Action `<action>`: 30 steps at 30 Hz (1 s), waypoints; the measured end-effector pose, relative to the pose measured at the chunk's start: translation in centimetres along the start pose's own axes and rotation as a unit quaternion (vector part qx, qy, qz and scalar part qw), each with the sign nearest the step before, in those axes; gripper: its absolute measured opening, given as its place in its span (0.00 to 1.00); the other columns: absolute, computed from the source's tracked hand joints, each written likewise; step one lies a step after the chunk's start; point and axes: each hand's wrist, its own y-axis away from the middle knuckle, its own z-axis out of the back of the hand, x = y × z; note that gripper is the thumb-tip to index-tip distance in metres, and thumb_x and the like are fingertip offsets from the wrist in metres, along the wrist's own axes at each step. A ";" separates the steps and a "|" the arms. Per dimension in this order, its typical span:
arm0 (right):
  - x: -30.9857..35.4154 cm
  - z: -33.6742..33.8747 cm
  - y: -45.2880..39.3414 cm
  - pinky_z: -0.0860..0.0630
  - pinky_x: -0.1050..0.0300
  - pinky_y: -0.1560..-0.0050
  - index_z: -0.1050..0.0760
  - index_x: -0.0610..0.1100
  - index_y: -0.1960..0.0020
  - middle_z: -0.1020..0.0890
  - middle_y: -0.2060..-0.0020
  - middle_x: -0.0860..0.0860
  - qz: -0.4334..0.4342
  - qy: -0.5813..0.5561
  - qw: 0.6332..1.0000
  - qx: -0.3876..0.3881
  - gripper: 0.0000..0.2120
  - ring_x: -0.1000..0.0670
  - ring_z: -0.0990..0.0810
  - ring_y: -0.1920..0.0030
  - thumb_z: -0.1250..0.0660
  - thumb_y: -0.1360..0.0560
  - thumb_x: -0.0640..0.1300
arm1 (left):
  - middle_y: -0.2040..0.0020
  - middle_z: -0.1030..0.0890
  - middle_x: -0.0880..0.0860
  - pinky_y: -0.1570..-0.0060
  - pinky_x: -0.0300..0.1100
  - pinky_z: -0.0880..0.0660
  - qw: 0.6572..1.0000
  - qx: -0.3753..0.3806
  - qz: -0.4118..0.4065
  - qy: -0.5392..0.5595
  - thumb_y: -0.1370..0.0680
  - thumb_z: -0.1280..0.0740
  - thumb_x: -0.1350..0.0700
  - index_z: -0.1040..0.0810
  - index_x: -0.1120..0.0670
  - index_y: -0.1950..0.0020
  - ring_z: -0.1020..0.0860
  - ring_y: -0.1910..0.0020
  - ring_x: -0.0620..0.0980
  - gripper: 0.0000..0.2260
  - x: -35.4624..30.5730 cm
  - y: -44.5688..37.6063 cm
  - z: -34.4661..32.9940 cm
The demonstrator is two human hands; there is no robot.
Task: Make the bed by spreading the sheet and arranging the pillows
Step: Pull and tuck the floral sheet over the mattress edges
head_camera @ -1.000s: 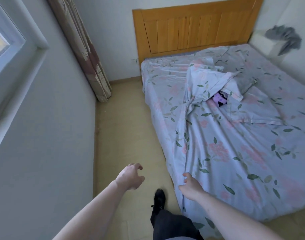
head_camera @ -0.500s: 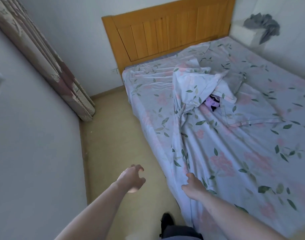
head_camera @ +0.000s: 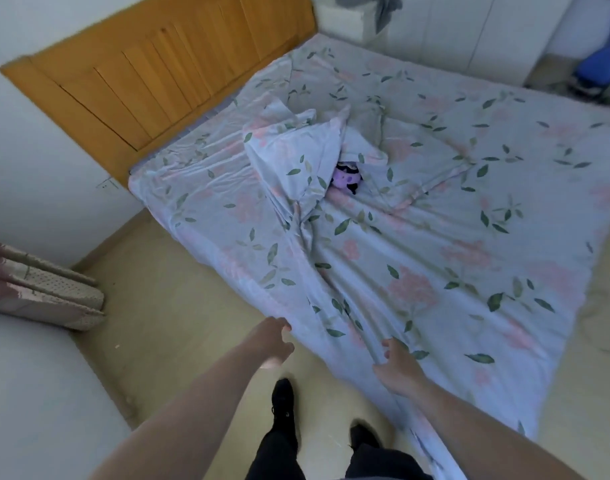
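Observation:
A pale blue floral sheet [head_camera: 435, 265] covers the bed, bunched into a ridge that runs from the near edge up to a crumpled heap [head_camera: 296, 147] by the headboard. A flat pillow in the same print [head_camera: 425, 157] lies to the right of that heap. My right hand [head_camera: 395, 365] grips a fold of the sheet at the bed's near left edge. My left hand [head_camera: 274, 341] hovers over the floor just left of the bed edge, fingers loosely curled and holding nothing. A small purple plush toy [head_camera: 347, 176] peeks out from under the heap.
An orange wooden headboard [head_camera: 165, 74] stands against the far wall. A curtain's hem [head_camera: 50, 292] hangs at the left above the tan floor [head_camera: 179, 299]. A blue bag [head_camera: 601, 67] sits at the far right. My black shoes [head_camera: 283, 407] stand by the bed.
The view has swung right and closer over the bed. My right hand still holds the sheet's edge; my left hand has come nearer to the bed.

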 end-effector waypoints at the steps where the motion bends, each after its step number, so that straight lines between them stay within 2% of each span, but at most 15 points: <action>1: 0.2 -0.4 -0.3 0.22 0.53 0.49 0.43 0.47 0.22 0.27 0.38 0.48 -0.012 -0.016 1.000 -0.007 0.30 0.49 0.20 0.49 0.36 0.21 0.45 | 0.26 0.33 0.47 0.36 0.46 0.27 1.000 0.013 -0.011 -0.016 0.20 0.35 0.48 0.33 0.46 0.25 0.28 0.31 0.52 0.23 0.4 -1.3 0.6; 4: 0.9 -1.7 -0.9 0.24 0.54 0.48 0.42 0.46 0.23 0.28 0.33 0.46 -0.043 -0.046 0.998 -0.031 0.30 0.49 0.23 0.46 0.36 0.22 0.45 | 0.26 0.33 0.48 0.38 0.46 0.26 0.996 0.042 -0.043 -0.065 0.19 0.37 0.46 0.33 0.45 0.25 0.26 0.34 0.52 0.22 1.6 -4.8 2.2; 8: 1.6 -4.0 -2.0 0.26 0.59 0.57 0.42 0.47 0.23 0.29 0.33 0.48 -0.091 -0.091 0.990 -0.061 0.31 0.51 0.22 0.50 0.35 0.23 0.45 | 0.27 0.34 0.49 0.41 0.45 0.25 0.989 0.069 -0.085 -0.096 0.19 0.37 0.46 0.33 0.46 0.27 0.25 0.37 0.52 0.21 3.1 -9.8 4.0; 10: 1.5 -5.2 -2.7 0.24 0.58 0.52 0.42 0.48 0.23 0.29 0.30 0.47 -0.107 -0.102 0.986 -0.075 0.31 0.51 0.23 0.49 0.35 0.23 0.45 | 0.27 0.35 0.50 0.43 0.45 0.25 0.987 0.076 -0.092 -0.110 0.19 0.38 0.47 0.33 0.47 0.27 0.24 0.40 0.51 0.20 3.6 -12.2 4.5; 12: 1.4 -6.4 -3.6 0.24 0.55 0.45 0.41 0.49 0.23 0.31 0.29 0.48 -0.124 -0.114 0.982 -0.089 0.30 0.50 0.25 0.43 0.36 0.23 0.45 | 0.27 0.35 0.50 0.47 0.43 0.26 0.983 0.079 -0.099 -0.131 0.19 0.37 0.48 0.32 0.47 0.27 0.24 0.46 0.50 0.20 4.1 -14.9 4.6; 14: 1.0 -7.5 -5.1 0.25 0.55 0.44 0.41 0.49 0.23 0.32 0.28 0.49 -0.132 -0.110 0.980 -0.097 0.30 0.49 0.25 0.38 0.36 0.23 0.45 | 0.26 0.35 0.49 0.47 0.42 0.27 0.980 0.083 -0.110 -0.143 0.19 0.37 0.48 0.32 0.48 0.27 0.25 0.48 0.49 0.20 4.2 -18.1 4.1; 19: -1.4 -9.6 -8.7 0.24 0.54 0.45 0.40 0.51 0.24 0.32 0.29 0.50 -0.155 -0.109 0.976 -0.111 0.29 0.50 0.24 0.45 0.36 0.22 0.46 | 0.24 0.39 0.48 0.47 0.45 0.26 0.978 0.083 -0.122 -0.150 0.20 0.36 0.51 0.33 0.47 0.27 0.24 0.45 0.50 0.21 3.2 -24.2 1.5; 22: -4.1 -11.2 -12.2 0.26 0.57 0.50 0.40 0.51 0.23 0.32 0.30 0.51 -0.171 -0.097 0.974 -0.111 0.29 0.50 0.24 0.45 0.36 0.22 0.46 | 0.24 0.40 0.48 0.50 0.45 0.26 0.974 0.068 -0.158 -0.148 0.20 0.36 0.52 0.33 0.48 0.27 0.23 0.48 0.49 0.21 2.4 -28.9 -1.8; 23: -4.6 -11.4 -12.9 0.27 0.57 0.51 0.41 0.52 0.23 0.32 0.31 0.51 -0.172 -0.089 0.974 -0.114 0.29 0.50 0.24 0.44 0.36 0.22 0.46 | 0.25 0.41 0.48 0.49 0.46 0.25 0.971 0.061 -0.170 -0.155 0.21 0.35 0.53 0.33 0.48 0.27 0.24 0.47 0.49 0.22 2.3 -29.8 -2.2; 25: -6.6 -12.5 -15.5 0.26 0.56 0.48 0.41 0.52 0.23 0.33 0.30 0.51 -0.177 -0.076 0.975 -0.115 0.30 0.48 0.26 0.38 0.35 0.22 0.46 | 0.24 0.42 0.48 0.47 0.48 0.24 0.961 0.050 -0.196 -0.187 0.22 0.35 0.53 0.36 0.48 0.25 0.28 0.38 0.52 0.25 2.2 -32.8 -4.5; 27: -7.5 -12.8 -16.9 0.26 0.53 0.43 0.43 0.52 0.22 0.35 0.28 0.52 -0.182 -0.057 0.975 -0.115 0.32 0.47 0.31 0.32 0.35 0.22 0.47 | 0.22 0.45 0.49 0.43 0.49 0.24 0.945 0.031 -0.224 -0.236 0.23 0.33 0.54 0.41 0.49 0.22 0.37 0.29 0.55 0.31 2.0 -34.4 -5.2; 28: -8.3 -13.4 -17.8 0.27 0.53 0.40 0.43 0.52 0.21 0.35 0.27 0.52 -0.186 -0.049 0.974 -0.118 0.32 0.47 0.33 0.30 0.35 0.22 0.47 | 0.21 0.47 0.49 0.38 0.49 0.26 0.930 0.020 -0.245 -0.273 0.24 0.33 0.55 0.45 0.49 0.21 0.41 0.25 0.55 0.34 2.0 -35.5 -6.0; 30: -9.5 -14.0 -19.5 0.28 0.52 0.37 0.44 0.52 0.21 0.37 0.26 0.52 -0.190 -0.037 0.974 -0.118 0.34 0.47 0.35 0.28 0.34 0.23 0.48 | 0.18 0.52 0.51 0.27 0.51 0.36 0.899 -0.002 -0.274 -0.343 0.25 0.32 0.56 0.51 0.49 0.19 0.50 0.21 0.57 0.39 1.6 -37.1 -7.1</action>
